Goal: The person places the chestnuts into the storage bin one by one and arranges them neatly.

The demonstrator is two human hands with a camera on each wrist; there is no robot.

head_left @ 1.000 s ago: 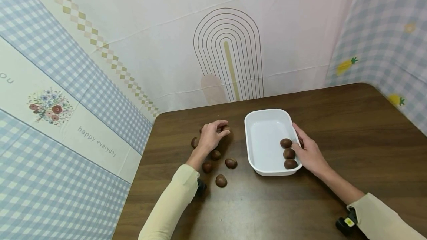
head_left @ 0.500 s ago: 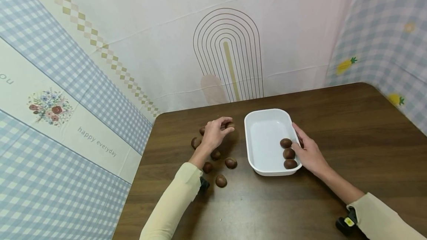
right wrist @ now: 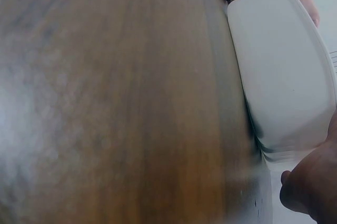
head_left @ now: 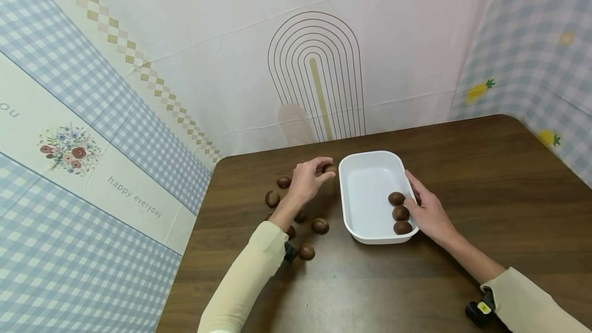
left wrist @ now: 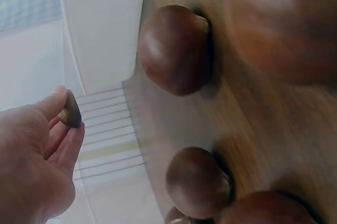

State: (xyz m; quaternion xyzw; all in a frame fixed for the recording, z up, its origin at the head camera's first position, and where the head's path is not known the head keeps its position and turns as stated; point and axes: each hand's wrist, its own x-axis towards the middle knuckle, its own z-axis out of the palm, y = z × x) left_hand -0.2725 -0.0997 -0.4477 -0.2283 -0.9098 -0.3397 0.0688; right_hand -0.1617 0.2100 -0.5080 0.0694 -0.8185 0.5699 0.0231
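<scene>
My left hand [head_left: 306, 181] pinches a brown chestnut [left wrist: 71, 110] between thumb and fingertips, close to the left rim of a white rectangular tray [head_left: 370, 186]. In the head view the fingers partly cover that chestnut. Three chestnuts [head_left: 400, 213] lie in a row along the tray's right wall. There my right hand [head_left: 430, 213] grips the rim, thumb inside and fingers outside. Several loose chestnuts [head_left: 320, 226] are spread on the table below and left of the left hand, some partly hidden by its forearm. Large in the left wrist view is another loose chestnut [left wrist: 176, 50].
The dark wooden table [head_left: 499, 184] backs onto a pale patterned cloth [head_left: 407, 55]. Blue checked cloth [head_left: 92, 251] hangs on the left side. The tray's outer wall [right wrist: 284, 66] stands on the tabletop in the right wrist view.
My left hand has moved right and slightly away, carrying the chestnut from the loose group to near the tray's rim. The right hand and tray stay in place.
</scene>
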